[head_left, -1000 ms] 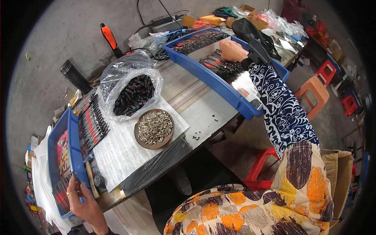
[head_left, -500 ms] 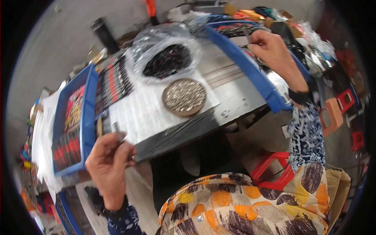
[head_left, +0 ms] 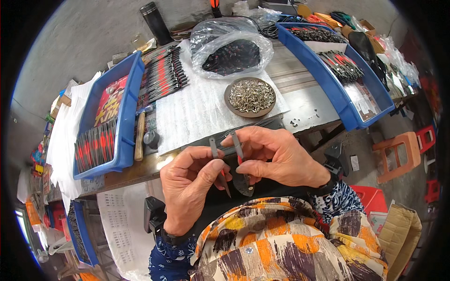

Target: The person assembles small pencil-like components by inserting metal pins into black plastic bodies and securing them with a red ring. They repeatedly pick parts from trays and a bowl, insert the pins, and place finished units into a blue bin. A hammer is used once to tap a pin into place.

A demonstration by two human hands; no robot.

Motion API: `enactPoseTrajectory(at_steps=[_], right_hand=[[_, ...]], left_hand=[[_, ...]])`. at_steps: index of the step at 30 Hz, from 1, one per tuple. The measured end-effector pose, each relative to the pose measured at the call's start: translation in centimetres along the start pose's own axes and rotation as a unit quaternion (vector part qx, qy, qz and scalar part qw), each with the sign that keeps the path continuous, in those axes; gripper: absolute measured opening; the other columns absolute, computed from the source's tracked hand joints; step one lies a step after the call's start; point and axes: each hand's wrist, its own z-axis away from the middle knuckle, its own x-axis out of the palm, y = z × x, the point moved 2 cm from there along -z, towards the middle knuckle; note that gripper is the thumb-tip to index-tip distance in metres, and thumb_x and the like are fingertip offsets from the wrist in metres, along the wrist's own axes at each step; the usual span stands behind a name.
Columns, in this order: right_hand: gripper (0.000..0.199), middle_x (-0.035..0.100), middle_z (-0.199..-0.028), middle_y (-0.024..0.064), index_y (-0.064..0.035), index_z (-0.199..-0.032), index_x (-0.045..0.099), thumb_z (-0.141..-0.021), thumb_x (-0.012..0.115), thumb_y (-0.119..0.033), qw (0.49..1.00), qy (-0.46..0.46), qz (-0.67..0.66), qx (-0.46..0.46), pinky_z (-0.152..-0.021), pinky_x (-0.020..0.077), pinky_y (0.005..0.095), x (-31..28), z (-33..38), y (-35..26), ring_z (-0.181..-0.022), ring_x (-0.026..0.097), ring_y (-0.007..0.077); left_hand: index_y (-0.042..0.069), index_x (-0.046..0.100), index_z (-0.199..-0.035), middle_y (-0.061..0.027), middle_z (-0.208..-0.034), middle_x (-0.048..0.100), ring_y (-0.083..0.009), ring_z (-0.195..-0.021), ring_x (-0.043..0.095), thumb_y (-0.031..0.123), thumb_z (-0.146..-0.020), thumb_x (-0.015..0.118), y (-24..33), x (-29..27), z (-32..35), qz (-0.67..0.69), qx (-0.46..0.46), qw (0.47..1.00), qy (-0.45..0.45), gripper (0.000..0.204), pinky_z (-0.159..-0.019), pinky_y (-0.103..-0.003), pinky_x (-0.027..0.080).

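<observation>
My left hand (head_left: 187, 185) pinches a slim dark strip (head_left: 214, 149) with a hole near its top and a red part lower down. Close beside it, my right hand (head_left: 281, 157) grips a second slim dark strip (head_left: 237, 144), also holed and partly red. The two strips stand nearly upright, a small gap apart, in front of the table's near edge. Beyond my hands, a round brown dish (head_left: 231, 107) holds many small shiny metal pins (head_left: 253, 95). Behind that dish, an open clear plastic bag (head_left: 205, 65) contains small dark pieces (head_left: 233, 57).
Blue bins stand left (head_left: 130, 107) and right (head_left: 318, 82), both with black-and-red pieces. More such pieces (head_left: 165, 72) lie in rows on white foam sheeting (head_left: 187, 114). A wooden-handled hammer (head_left: 139, 138) rests beside the left bin. Plastic stools (head_left: 398, 157) stand at right.
My hands have come together in front of the table, the right one from over the right bin, the left one moving rightward. The right hand's strip came along with it.
</observation>
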Motion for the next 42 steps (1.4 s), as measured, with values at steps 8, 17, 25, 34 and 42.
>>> enactPoseTrajectory(at_steps=[8, 17, 25, 34, 42], right_hand=[[0.047, 0.067, -0.088, 0.0057, 0.0004, -0.133, 0.051, -0.088, 0.066, 0.001, 0.996, 0.022, 0.065, -0.055, -0.060, 0.0524, 0.0210, 1.8, 0.0, 0.4, -0.068, 0.062, 0.0071], [0.047, 0.065, -0.085, 0.0054, -0.0013, -0.133, 0.053, -0.088, 0.066, 0.000, 0.989, 0.039, 0.113, -0.093, -0.057, 0.0503, 0.0227, 2.3, 0.1, 0.1, -0.066, 0.059, 0.0074], [0.048, 0.064, -0.089, 0.0056, -0.0003, -0.134, 0.053, -0.088, 0.067, 0.000, 0.988, 0.035, 0.125, -0.084, -0.057, 0.0499, 0.0227, 2.4, 0.0, 0.6, -0.067, 0.056, 0.0073], [0.047, 0.063, -0.090, 0.0051, -0.0004, -0.134, 0.054, -0.089, 0.066, 0.001, 0.991, 0.030, 0.110, -0.065, -0.056, 0.0495, 0.0222, 2.6, 0.2, 0.7, -0.069, 0.056, 0.0072], [0.044, 0.066, -0.085, 0.0033, 0.0000, -0.132, 0.055, -0.089, 0.065, 0.000, 0.993, 0.036, 0.106, -0.028, -0.057, 0.0496, 0.0192, 2.8, -0.7, 0.3, -0.066, 0.058, 0.0044]], left_hand=[[-0.005, 0.066, -0.102, -0.0087, -0.089, 0.070, -0.0112, -0.076, 0.066, 0.002, -0.090, 0.066, -0.9, 0.3, 0.5, 0.040, 0.015, 0.999, 0.014, 0.014, -0.063, -0.024, 0.055], [-0.006, 0.066, -0.102, -0.0085, -0.091, 0.069, -0.0119, -0.077, 0.065, 0.001, -0.090, 0.067, -1.2, 0.3, 0.7, 0.071, -0.003, 0.997, 0.020, 0.014, -0.064, -0.024, 0.056], [-0.006, 0.067, -0.101, -0.0084, -0.091, 0.069, -0.0119, -0.078, 0.065, 0.000, -0.089, 0.067, -1.9, -0.1, 1.0, 0.080, -0.008, 0.997, 0.021, 0.014, -0.067, -0.025, 0.056], [-0.005, 0.068, -0.103, -0.0079, -0.092, 0.070, -0.0108, -0.078, 0.065, 0.000, -0.089, 0.068, -2.6, -0.3, 1.1, 0.085, 0.004, 0.996, 0.026, 0.015, -0.070, -0.024, 0.056], [-0.005, 0.068, -0.100, -0.0074, -0.088, 0.070, -0.0098, -0.073, 0.064, 0.000, -0.089, 0.067, -1.8, -0.1, 0.5, 0.086, 0.008, 0.996, 0.036, 0.012, -0.064, -0.022, 0.053]])
